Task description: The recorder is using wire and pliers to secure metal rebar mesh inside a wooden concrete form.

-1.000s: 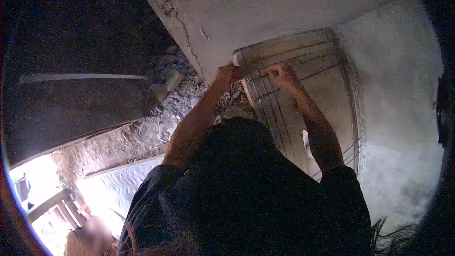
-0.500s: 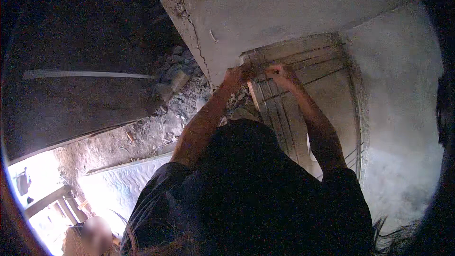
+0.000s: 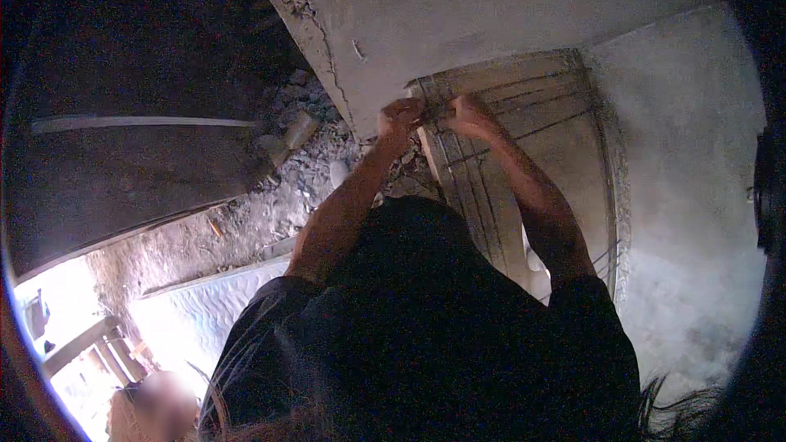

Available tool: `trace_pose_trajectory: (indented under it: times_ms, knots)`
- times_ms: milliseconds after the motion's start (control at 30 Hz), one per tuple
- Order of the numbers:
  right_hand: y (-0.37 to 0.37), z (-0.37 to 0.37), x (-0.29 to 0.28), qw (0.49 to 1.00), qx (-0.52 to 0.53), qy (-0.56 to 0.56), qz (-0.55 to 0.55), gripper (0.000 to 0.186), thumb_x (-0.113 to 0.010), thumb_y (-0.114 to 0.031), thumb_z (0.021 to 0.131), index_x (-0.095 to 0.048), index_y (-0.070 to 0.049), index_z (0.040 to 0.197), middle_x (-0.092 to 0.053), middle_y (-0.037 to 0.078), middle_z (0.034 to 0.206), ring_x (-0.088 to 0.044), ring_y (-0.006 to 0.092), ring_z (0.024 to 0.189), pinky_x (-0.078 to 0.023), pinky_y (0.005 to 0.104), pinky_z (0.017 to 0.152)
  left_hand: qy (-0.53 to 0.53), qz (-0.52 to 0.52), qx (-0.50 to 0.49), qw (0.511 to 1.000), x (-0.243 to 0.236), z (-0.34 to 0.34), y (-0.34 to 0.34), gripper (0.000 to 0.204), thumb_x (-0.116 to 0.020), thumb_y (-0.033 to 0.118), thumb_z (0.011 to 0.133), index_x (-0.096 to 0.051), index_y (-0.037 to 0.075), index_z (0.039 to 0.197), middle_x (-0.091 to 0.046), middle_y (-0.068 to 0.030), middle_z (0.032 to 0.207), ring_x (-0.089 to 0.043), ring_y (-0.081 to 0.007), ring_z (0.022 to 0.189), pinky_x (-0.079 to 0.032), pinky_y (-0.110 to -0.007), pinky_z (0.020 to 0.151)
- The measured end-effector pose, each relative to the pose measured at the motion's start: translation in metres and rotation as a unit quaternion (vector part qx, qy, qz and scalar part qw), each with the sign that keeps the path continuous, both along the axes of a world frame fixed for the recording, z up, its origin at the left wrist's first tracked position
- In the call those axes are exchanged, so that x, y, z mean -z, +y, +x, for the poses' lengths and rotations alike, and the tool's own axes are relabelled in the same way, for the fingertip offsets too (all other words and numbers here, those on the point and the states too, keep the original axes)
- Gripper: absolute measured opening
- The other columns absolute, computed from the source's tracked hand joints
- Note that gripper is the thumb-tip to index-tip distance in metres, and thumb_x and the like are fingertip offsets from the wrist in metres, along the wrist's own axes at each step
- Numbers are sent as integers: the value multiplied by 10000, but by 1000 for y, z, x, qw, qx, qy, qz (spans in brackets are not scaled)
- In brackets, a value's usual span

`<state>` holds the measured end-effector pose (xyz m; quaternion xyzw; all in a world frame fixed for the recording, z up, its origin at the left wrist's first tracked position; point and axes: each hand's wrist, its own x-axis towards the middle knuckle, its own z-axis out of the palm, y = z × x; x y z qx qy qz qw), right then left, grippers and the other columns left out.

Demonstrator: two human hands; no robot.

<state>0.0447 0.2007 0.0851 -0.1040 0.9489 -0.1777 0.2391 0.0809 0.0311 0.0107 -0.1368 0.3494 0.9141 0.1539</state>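
Both my arms reach up to the corner of a board panel (image 3: 544, 168) with dark steel rods (image 3: 528, 101) across it. My left hand (image 3: 399, 117) is closed at the panel's left edge, by the crossing rods. Just to its right, my right hand (image 3: 469, 116) is closed too, its fingers pinched close to the rods. Whatever is in the fingers of either hand is too dark and small to make out. More rods (image 3: 483, 205) run lengthwise along the panel's left side, beside a pale wooden edge strip (image 3: 432, 154).
A grey concrete surface (image 3: 508, 8) borders the panel, and a plastered wall (image 3: 679, 155) stands at right. Rubble (image 3: 307, 147) lies left of my arms, near a dark slab (image 3: 123, 172). Lower left are a mattress (image 3: 201, 303), a wooden frame (image 3: 90, 348) and another person (image 3: 155, 409).
The whole view has shifted slightly. My right hand has come a little to the left along the rods, nearer my left hand. Both hands stay closed at the panel corner.
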Motion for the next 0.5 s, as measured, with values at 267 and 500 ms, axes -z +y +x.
trace_pose_trajectory:
  times_ms: [267, 500]
  knots:
    - [-1, -11, 14, 999, 5, -10, -31, 236, -565, -218, 668, -538, 8, 731, -522, 106, 597, -492, 182, 548, -398, 351, 513, 117, -303, -19, 946, -41, 12, 3, 139, -619, 51, 719, -613, -7, 846, -622, -89, 862, -599, -213, 797, -478, -352, 722]
    - [-21, -3, -23, 953, 109, -192, -205, 149, -509, -164, 736, -466, -23, 717, -476, 55, 543, -447, 134, 466, -347, 297, 408, 268, -616, 4, 740, -54, 3, 7, 104, -606, 86, 671, -621, 33, 760, -604, -127, 825, -569, -294, 809, -434, -386, 729]
